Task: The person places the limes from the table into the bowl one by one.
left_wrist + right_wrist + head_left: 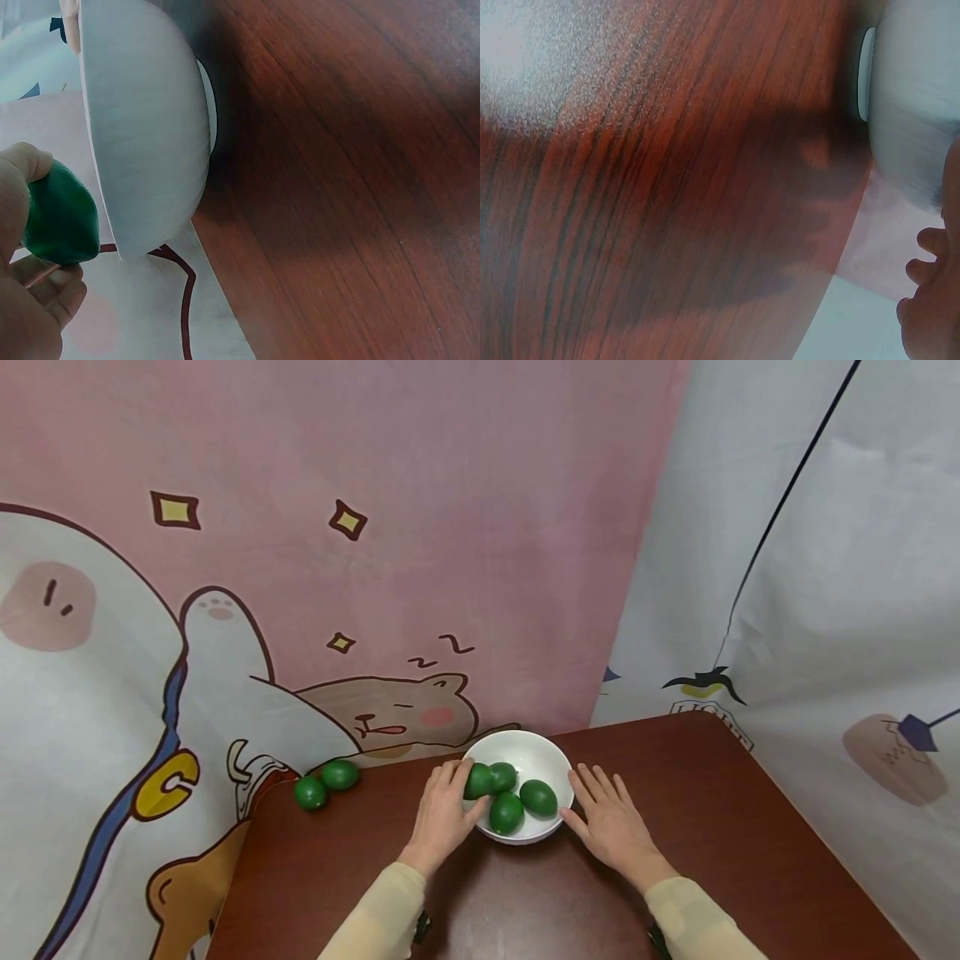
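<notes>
My left hand [441, 814] pinches a green lime [477, 782] between thumb and fingers at the left rim of a white bowl [551, 767]. In the left wrist view this lime [64, 214] has a pointed end and sits beside the bowl's rim. Inside the bowl lie three more limes, one on the right [538, 798], one in front [506, 813] and another behind [504, 776]. My right hand [617, 828] has its fingers spread straight, with fingertips right at the bowl's right rim. The right wrist view catches the bowl's outer wall [911, 97].
Two more limes, one nearer [311, 793] and one farther [341, 774], lie at the table's back left corner. The brown wooden table [675, 777] meets a printed cloth backdrop [525, 568] behind, with a white cloth [840, 610] on the right.
</notes>
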`<state>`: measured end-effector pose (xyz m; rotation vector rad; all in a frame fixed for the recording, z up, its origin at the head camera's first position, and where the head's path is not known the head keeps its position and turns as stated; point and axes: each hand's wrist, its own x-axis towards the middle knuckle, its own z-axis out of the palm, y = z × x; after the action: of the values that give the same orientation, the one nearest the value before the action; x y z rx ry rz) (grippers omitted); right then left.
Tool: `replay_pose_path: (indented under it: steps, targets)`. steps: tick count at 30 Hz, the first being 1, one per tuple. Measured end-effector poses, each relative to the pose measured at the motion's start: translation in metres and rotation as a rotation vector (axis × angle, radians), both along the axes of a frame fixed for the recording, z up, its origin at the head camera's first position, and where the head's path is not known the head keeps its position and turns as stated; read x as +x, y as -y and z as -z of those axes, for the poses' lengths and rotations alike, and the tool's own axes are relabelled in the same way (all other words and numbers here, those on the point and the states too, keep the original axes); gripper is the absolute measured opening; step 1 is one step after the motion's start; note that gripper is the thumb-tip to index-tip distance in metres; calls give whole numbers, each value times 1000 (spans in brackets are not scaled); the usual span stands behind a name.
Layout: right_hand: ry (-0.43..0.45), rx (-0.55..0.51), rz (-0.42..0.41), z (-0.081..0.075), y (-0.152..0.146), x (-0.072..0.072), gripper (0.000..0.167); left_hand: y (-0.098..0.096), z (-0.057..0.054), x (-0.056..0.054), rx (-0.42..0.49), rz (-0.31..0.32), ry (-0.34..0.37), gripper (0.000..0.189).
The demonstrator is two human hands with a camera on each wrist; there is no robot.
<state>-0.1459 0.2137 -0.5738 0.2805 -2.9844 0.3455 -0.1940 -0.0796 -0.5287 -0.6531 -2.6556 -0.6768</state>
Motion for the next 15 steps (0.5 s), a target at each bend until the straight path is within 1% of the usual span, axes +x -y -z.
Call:
replay_pose_path:
  steps: [7,15]
  targets:
    - [5,-5,6,0,1,0,73,-3,7,0,-31,19,-30,63]
    - [9,-15,7,-1,1,1,73,-6,10,0,-50,35,-30,62]
